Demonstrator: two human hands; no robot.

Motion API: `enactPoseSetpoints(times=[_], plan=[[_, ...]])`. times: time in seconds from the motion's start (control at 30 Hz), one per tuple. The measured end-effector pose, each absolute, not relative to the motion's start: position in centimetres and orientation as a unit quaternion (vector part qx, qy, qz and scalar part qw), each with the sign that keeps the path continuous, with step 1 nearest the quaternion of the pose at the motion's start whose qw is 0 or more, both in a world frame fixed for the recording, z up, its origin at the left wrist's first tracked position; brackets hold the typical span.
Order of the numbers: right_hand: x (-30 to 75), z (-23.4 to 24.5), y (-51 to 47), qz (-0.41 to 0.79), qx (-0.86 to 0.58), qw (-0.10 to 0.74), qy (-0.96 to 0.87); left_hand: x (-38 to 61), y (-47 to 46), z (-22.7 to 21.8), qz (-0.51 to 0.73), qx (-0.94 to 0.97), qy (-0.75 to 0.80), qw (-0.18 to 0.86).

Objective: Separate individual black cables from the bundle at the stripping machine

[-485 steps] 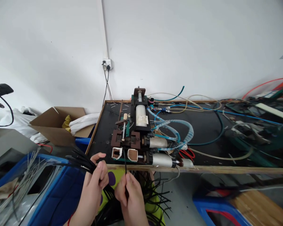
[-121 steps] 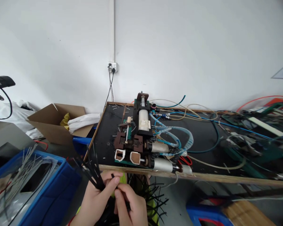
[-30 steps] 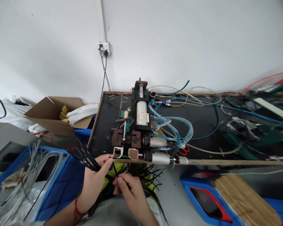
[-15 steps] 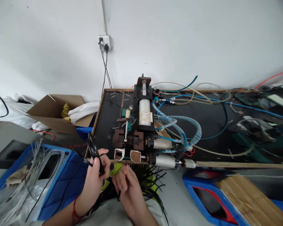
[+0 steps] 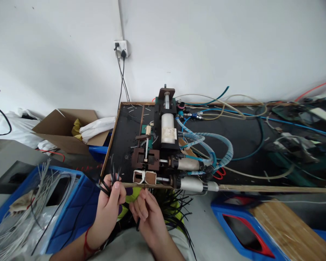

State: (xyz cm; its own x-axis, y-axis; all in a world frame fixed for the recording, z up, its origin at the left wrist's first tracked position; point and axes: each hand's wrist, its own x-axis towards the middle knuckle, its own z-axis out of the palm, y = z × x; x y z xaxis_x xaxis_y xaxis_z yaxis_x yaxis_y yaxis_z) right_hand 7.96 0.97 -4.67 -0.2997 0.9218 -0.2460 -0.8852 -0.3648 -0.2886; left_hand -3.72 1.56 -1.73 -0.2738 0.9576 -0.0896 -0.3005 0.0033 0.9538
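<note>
The pale wall (image 5: 220,50) fills the back of the scene, and in front of it stretches the black tabletop (image 5: 241,145), wood-edged and littered with small scraps. Over on the left, a blue bin (image 5: 66,212) is loaded with pale strands (image 5: 42,195), while low on the right a brown package (image 5: 290,224) lies against a blue crate (image 5: 220,208). Here's the machine (image 5: 168,125), at the tabletop's left part, blue hoses (image 5: 229,145) looping off its right side. Beyond the blue bin sits an open carton (image 5: 57,141), white and yellow cloth in it. Just below the tabletop's front edge, a mass of black wires (image 5: 179,217) spreads over yellow-green fabric. Now the hands: the left hand (image 5: 111,197), clear of the machine, is curled round a few loose wires (image 5: 113,174), ends poking up and out to the left. The right hand (image 5: 148,208) is right under the machine's front, fingertips pinched on a wire. Two brown blocks (image 5: 151,178) meet just above those fingertips, and the thin wire (image 5: 144,186) runs up to their seam, its far end hidden.
</note>
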Motion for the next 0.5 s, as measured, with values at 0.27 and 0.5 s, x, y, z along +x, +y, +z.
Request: enactPoseSetpoints(times=[0.27, 0.5], plan=[[9.8, -6.3, 1.3, 0.692, -0.391, 0.555, -0.244, -3.7, 0.7, -1.6, 0.633, 0.282, 0.493, 0.525], [17.0, -8.0, -2.4, 0.589, -0.53, 0.347, -0.501, -3.5, -0.5, -2.2, 0.636, 0.277, 0.475, 0.541]])
